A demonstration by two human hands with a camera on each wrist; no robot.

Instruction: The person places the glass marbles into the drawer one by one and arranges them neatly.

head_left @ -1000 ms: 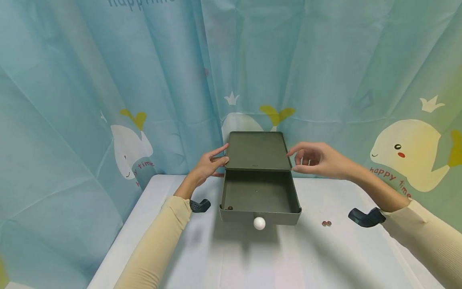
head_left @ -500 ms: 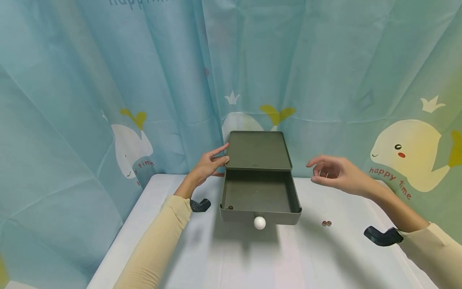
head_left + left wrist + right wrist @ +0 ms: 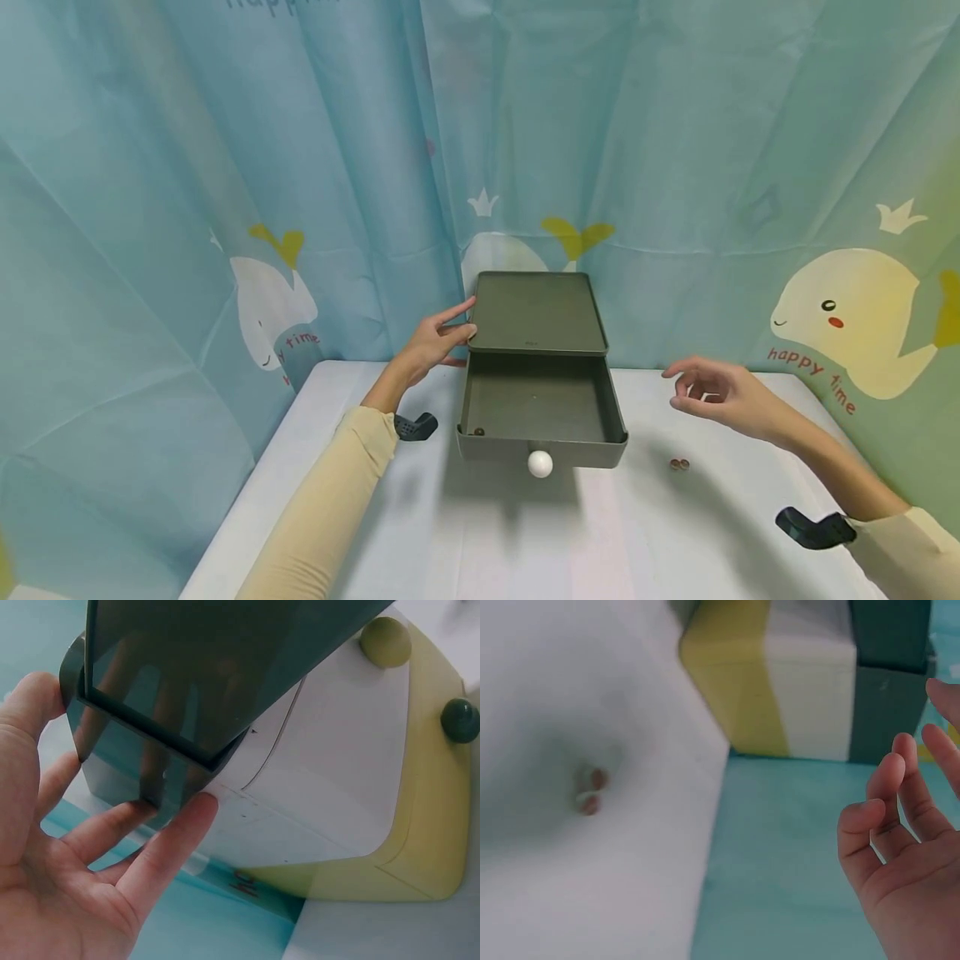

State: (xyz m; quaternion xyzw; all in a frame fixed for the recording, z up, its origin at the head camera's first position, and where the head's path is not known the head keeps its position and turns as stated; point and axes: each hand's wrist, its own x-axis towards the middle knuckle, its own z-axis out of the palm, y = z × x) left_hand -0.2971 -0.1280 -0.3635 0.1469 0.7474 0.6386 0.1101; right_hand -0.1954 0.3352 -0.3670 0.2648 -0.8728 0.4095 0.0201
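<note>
A small chest of drawers stands at the back, its dark green top tier [image 3: 537, 312] above a white tier [image 3: 337, 742] and a yellow tier [image 3: 439, 802]. The green top drawer [image 3: 536, 408] is pulled out, with a white knob [image 3: 540, 464]. In its front left corner lies a small dark brown round piece [image 3: 478, 432]. My left hand [image 3: 429, 343] rests on the chest's left side, fingertips against the green wall and thumb at its edge. My right hand [image 3: 720, 396] hovers right of the chest, fingers loosely bent, holding nothing.
Two small reddish-brown round pieces [image 3: 679, 464] lie on the white tabletop [image 3: 525, 542], right of the drawer. A blue-green curtain [image 3: 675, 167] with whale prints hangs behind the chest. The lower tiers carry a yellowish knob [image 3: 386, 642] and a dark green knob [image 3: 460, 720].
My right hand has moved away from the chest's right edge, rightward and down toward the front. My left hand, the chest and the open drawer have stayed in place.
</note>
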